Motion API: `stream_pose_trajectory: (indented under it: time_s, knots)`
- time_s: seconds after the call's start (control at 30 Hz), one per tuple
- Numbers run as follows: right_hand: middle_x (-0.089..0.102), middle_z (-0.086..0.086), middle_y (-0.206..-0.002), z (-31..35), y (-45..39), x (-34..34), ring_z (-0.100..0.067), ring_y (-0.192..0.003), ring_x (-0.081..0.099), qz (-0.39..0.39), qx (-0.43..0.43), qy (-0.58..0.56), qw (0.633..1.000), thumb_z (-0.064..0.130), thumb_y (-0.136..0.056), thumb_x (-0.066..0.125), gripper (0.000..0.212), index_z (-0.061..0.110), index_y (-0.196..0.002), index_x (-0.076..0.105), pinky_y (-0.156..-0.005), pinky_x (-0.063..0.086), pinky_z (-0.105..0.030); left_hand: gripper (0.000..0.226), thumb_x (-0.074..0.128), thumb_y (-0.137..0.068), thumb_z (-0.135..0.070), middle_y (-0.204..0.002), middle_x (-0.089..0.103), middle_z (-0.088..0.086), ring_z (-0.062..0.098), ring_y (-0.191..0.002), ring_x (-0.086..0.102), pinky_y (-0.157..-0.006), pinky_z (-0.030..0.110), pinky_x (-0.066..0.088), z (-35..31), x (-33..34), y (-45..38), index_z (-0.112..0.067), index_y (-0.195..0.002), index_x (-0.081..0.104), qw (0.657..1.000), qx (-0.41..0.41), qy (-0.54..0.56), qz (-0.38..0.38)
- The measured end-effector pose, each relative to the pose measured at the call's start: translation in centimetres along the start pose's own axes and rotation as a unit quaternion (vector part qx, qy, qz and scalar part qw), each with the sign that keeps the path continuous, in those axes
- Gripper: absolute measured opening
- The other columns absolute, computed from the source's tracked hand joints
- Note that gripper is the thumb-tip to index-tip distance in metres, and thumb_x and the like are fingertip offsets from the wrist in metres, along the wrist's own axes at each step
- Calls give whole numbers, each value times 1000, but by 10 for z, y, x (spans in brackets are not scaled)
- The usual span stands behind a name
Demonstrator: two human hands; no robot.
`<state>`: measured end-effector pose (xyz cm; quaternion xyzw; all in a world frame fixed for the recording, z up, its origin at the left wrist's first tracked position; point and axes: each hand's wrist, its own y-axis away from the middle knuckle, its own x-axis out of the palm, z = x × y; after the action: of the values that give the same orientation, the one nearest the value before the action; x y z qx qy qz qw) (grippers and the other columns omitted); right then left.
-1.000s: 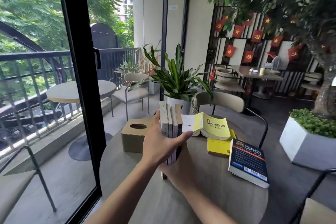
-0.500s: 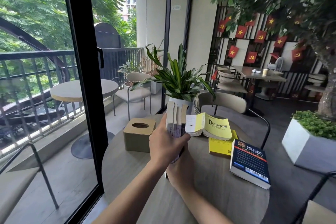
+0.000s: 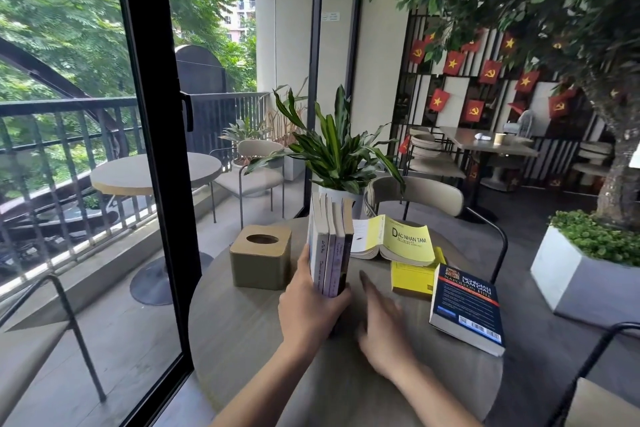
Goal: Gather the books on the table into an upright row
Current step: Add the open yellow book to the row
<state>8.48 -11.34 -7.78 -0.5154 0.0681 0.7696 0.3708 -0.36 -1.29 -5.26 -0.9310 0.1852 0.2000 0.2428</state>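
Several paperbacks stand upright as a row of books (image 3: 330, 246) in the middle of the round table (image 3: 242, 333), spines towards me. My left hand (image 3: 308, 308) grips the row's lower left side. My right hand (image 3: 381, 326) hovers open just to the right, blurred, touching nothing. An open yellow book (image 3: 398, 239) lies face down behind, a small yellow book (image 3: 412, 279) lies flat under its edge, and a dark blue book (image 3: 467, 308) lies flat at the right.
A tan tissue box (image 3: 261, 256) sits left of the row. A potted plant (image 3: 341, 163) and a chair (image 3: 426, 196) stand at the table's far edge. A black door frame (image 3: 156, 149) runs down the left.
My right hand has come off the row and moved right, fingers spread. The left hand slid lower on the books, which stand more upright.
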Motion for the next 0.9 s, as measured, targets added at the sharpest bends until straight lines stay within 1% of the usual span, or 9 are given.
stream_pose_trajectory:
  time_s: [0.03,0.13,0.27,0.37,0.47,0.6,0.7,0.8,0.9]
  knots:
    - [48,-3,-145,-6,-2,-5,-23,-135,41,-33,1,10,999,9,-85,59,81,19,-154,18,-118,24,-41,102,73,-60,-49,-116,69,-11,18,-102,65,-77,29,47,4,3,3,-36,-150,27,1000,1,0,1]
    - [55,-6,-140,-20,-18,-20,-27,-128,50,-100,16,6,995,24,-84,67,76,17,-150,31,-108,39,-42,106,73,-60,-48,-129,63,-10,17,-106,63,-83,31,50,14,12,9,-32,-153,24,1000,12,-10,2]
    - [44,-2,-148,-25,-54,-37,-27,-134,42,-79,51,25,995,44,-87,62,76,21,-150,25,-107,38,-42,108,73,-60,-48,-136,59,-8,16,-110,61,-84,31,50,20,20,4,-29,-154,23,999,24,-23,-2]
    - [46,-6,-146,-29,-82,-37,-31,-131,43,-71,81,44,993,47,-88,60,78,21,-151,22,-104,40,-44,107,73,-60,-47,-134,60,-7,16,-109,61,-85,32,51,20,25,-4,-31,-154,23,1000,24,-16,-5]
    - [49,-11,-141,-35,-109,-28,-34,-127,45,-69,111,52,990,49,-85,59,76,23,-148,24,-101,41,-47,106,73,-60,-46,-134,60,-7,17,-110,61,-83,33,52,22,32,-14,-31,-153,24,1000,22,-18,-11]
    - [46,-15,-142,-45,-140,-15,-36,-128,43,-46,135,73,987,56,-84,54,82,24,-151,20,-101,40,-48,106,75,-60,-43,-134,60,-8,17,-109,61,-78,29,50,25,43,-30,-29,-153,27,999,23,-22,-21]
    - [46,-18,-140,-53,-163,-6,-38,-127,42,-44,157,82,983,61,-83,51,82,22,-149,22,-101,37,-49,105,72,-59,-48,-129,62,-10,17,-105,62,-73,27,47,28,50,-40,-33,-153,27,999,12,-27,-26]
    - [43,-20,-142,-54,-186,1,-41,-132,37,-31,196,89,976,64,-81,54,85,20,-147,24,-107,31,-54,104,67,-58,-54,-129,62,-9,17,-103,63,-76,34,53,32,56,-44,-33,-152,27,999,9,-36,-32]
    - [35,-20,-149,-50,-205,6,-43,-138,28,-8,243,74,967,61,-81,59,89,18,-149,22,-113,23,-57,104,67,-58,-56,-132,60,-11,16,-104,63,-77,35,54,35,59,-46,-33,-152,28,998,9,-45,-37]
